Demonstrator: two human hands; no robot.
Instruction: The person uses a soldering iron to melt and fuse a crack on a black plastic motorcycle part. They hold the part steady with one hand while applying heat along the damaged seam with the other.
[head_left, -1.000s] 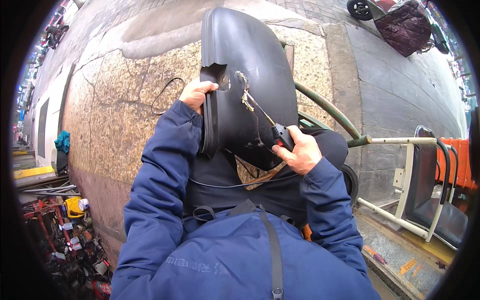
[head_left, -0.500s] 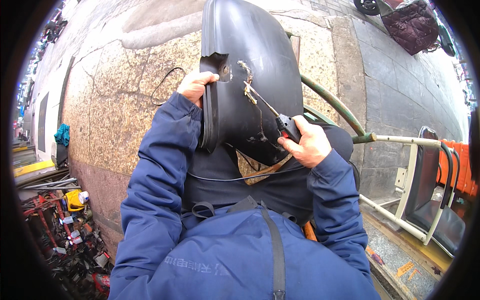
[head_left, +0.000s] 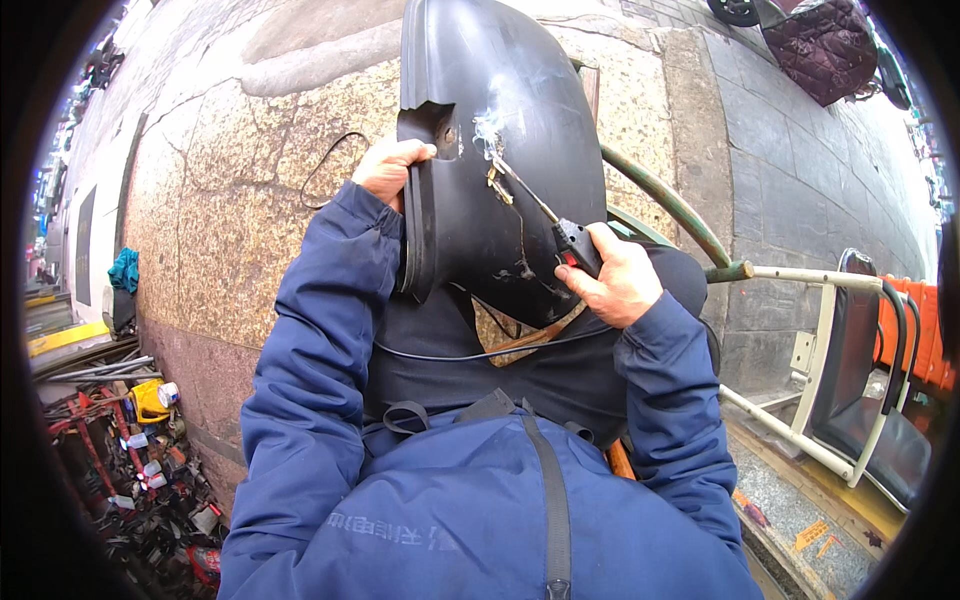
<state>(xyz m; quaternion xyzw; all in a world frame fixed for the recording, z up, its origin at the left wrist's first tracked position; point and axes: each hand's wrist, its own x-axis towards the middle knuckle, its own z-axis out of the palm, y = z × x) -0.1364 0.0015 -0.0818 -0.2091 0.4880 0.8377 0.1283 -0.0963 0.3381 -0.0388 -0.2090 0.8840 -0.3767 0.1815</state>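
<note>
A large curved black plastic shell [head_left: 545, 130] leans across my thighs. My left hand [head_left: 393, 172] is closed on its left rim, thumb beside a square notch [head_left: 440, 125]. My right hand [head_left: 618, 278] grips the black handle of a soldering iron [head_left: 575, 245], its thumb close to a red switch. The iron's thin metal rod points up and left, its tip touching the shell by a whitish, rough seam [head_left: 488, 130]. Pale smoke rises there. A crack line runs from the seam down the shell, with a scuffed patch [head_left: 520, 270] lower. A thin dark cable [head_left: 480, 357] crosses my lap.
A heap of tools and parts [head_left: 140, 480] lies at lower left, with a yellow item [head_left: 152, 400] on it. To the right stand a green metal tube [head_left: 680, 215] and a black chair with a pale frame [head_left: 860, 390]. A quilted maroon cover [head_left: 820, 50] is at upper right.
The iron's tip has shifted slightly upward along the seam, and smoke now shows around it. My left hand and the shell have barely moved.
</note>
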